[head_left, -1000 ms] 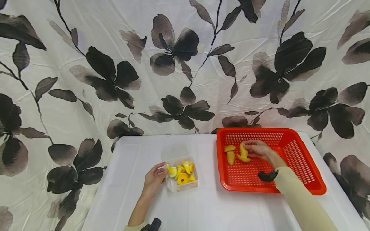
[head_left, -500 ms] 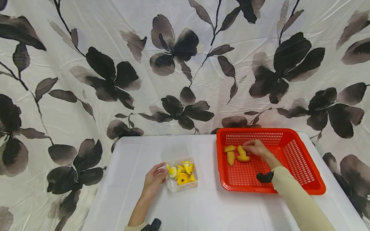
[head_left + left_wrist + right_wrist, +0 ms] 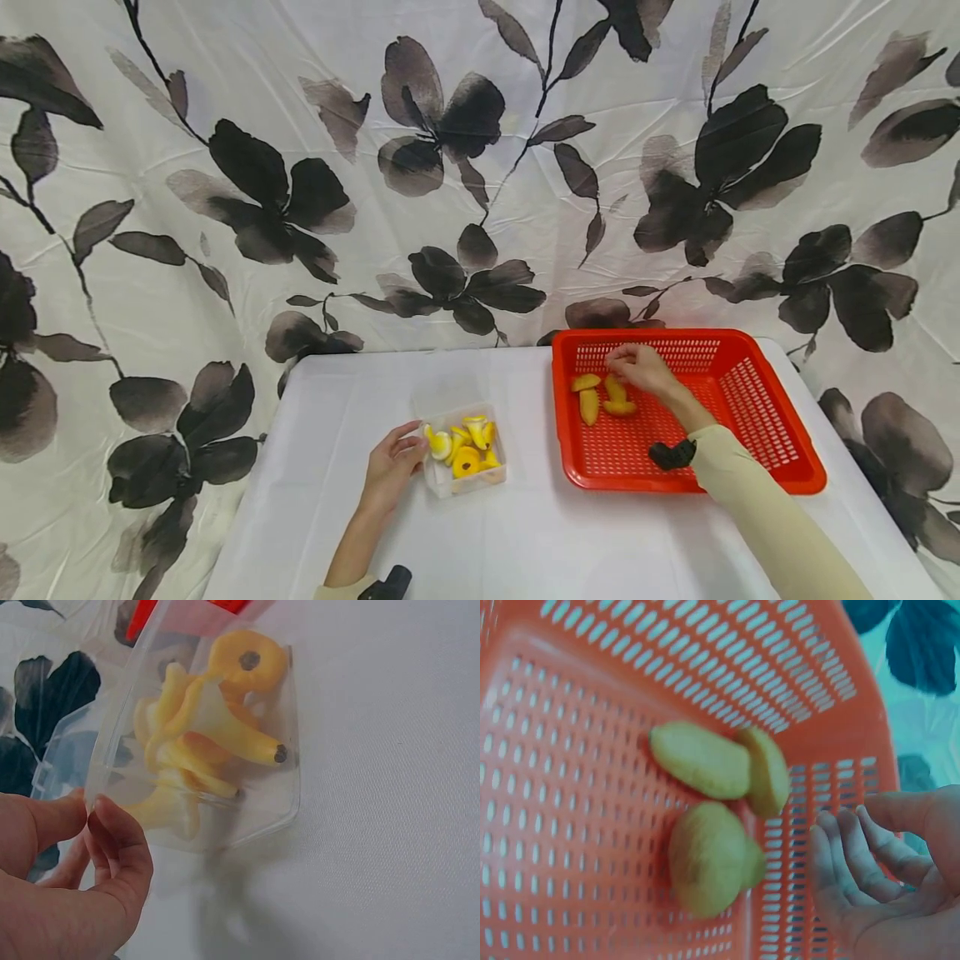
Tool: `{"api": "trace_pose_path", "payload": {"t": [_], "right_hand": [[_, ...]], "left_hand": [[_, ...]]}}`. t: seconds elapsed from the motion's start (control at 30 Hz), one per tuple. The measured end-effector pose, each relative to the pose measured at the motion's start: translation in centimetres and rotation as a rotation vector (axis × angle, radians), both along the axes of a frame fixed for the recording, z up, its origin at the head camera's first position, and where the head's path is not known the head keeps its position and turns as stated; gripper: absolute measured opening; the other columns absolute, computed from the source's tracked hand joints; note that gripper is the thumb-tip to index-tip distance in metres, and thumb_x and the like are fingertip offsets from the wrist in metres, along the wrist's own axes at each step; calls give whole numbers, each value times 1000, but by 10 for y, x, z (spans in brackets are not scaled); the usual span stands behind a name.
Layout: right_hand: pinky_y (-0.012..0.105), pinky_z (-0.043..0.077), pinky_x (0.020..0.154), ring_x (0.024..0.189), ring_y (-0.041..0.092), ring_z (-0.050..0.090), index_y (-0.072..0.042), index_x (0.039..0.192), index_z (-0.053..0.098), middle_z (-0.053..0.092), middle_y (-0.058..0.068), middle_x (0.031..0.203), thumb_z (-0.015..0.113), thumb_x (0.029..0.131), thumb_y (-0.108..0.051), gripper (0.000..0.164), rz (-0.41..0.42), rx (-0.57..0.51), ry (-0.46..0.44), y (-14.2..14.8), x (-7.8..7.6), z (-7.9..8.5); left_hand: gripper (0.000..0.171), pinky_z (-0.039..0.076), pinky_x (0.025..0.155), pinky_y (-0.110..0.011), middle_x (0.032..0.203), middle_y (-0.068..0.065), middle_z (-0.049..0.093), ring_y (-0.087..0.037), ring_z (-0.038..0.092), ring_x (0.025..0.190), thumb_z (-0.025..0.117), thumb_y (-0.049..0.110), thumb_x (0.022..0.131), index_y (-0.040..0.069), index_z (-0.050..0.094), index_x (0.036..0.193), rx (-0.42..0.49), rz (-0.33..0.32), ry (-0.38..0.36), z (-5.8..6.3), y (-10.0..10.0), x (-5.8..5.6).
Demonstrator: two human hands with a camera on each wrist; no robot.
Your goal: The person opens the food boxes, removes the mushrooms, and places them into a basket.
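Note:
My left hand (image 3: 390,471) pinches the near-left rim of a clear plastic box (image 3: 274,821) between thumb and fingers. Inside the box lie several yellow toy mushrooms (image 3: 240,731) with pale undersides and dark stem ends. Over the back left of a red perforated basket (image 3: 622,479) hovers my right hand (image 3: 641,369), its fingers bent loosely with nothing between them. Two tan-yellow toy mushrooms lie side by side in the basket: a left mushroom (image 3: 588,406), and a right mushroom (image 3: 618,407) just below my right fingertips, its cap toward me.
The box's clear lid (image 3: 450,398) is folded back behind it. Both containers stand on a white-clothed table (image 3: 517,542), the basket at the back right. A floral curtain (image 3: 337,275) hangs behind the table's far edge.
My right hand has let go of the right mushroom, which now lies on the basket floor, and has risen toward the back left. My left hand stays at the box. The head view has shifted slightly.

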State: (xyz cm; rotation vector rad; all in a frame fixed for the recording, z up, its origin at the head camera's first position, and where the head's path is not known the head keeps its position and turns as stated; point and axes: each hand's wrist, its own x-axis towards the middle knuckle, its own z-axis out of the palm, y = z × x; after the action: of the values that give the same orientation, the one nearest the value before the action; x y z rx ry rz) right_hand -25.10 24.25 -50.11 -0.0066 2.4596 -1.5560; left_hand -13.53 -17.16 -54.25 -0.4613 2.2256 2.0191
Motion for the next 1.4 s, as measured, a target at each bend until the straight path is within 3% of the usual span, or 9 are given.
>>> {"api": "trace_pose_path", "payload": {"t": [0.17,0.4,0.57,0.77,1.03,1.27,1.4], "right_hand": [[45,59,87,96,35,70,19,118,59,65,33,112,57,104,-3,26,47,-38,31,-14,2,11],[44,59,88,102,43,68,18,119,58,66,31,110,57,104,-3,26,90,-86,42,-32,6,20],[41,60,85,97,38,69,17,119,58,65,33,110,59,103,-3,25,116,-116,45,-47,7,26],[38,60,84,91,34,70,14,120,60,69,26,104,62,102,-6,27,146,-123,30,-69,12,32],[41,60,86,83,18,70,12,116,63,71,19,100,63,101,-5,23,202,-79,63,-99,17,32],[36,60,85,86,26,72,4,111,67,71,13,97,65,100,-10,17,244,-60,54,-127,24,26],[38,60,86,89,30,72,2,111,67,71,17,100,65,100,-10,16,288,-43,63,-140,29,21]], "left_hand": [[46,54,70,-20,113,-11,62,-16,60,88,69,8,99,3,56,143,13,2,1,1,0,-2],[45,53,70,-20,113,-11,62,-16,60,88,69,8,99,3,56,142,17,-1,-2,3,1,-1],[45,53,70,-20,113,-11,62,-16,60,87,68,7,99,2,56,142,12,-2,1,2,0,-1],[43,53,70,-20,112,-12,62,-12,60,83,68,5,99,2,57,141,18,1,11,1,0,-2],[43,53,69,-20,111,-12,62,-15,60,84,67,6,99,1,57,141,25,4,14,0,1,-1],[42,53,69,-20,110,-12,62,-14,60,83,67,3,99,0,57,140,45,12,21,2,0,-1],[44,53,70,-21,112,-12,62,-16,61,85,67,5,99,0,56,141,40,6,12,1,0,-1]]}}
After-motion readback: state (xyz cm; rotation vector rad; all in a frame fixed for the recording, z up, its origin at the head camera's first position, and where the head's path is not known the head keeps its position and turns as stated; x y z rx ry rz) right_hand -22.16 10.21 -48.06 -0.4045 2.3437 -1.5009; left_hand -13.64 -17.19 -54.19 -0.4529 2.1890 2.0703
